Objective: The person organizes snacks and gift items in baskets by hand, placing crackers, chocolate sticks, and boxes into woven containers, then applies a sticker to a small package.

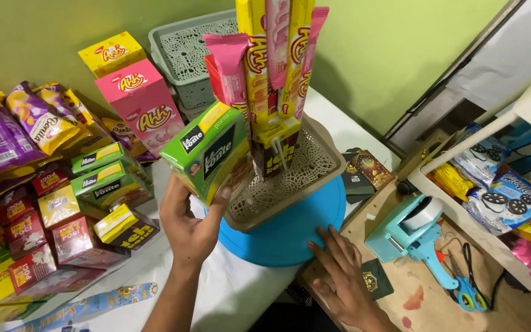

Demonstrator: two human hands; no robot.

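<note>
Head view is looking down on a beige lattice basket (314,161) sitting on a round blue turntable (290,233). Tall yellow and pink snack sticks (275,55) are standing inside the basket. Left of the basket, colourful snack boxes (62,209) are crowding the table; right of it, a teal tape dispenser (410,233) is lying beside blue scissors (465,289). The left hand (188,230) is grasping a green drink carton (207,157) against the basket's left rim. The right hand (339,273), released and flat, is pressing on the turntable's edge.
</note>
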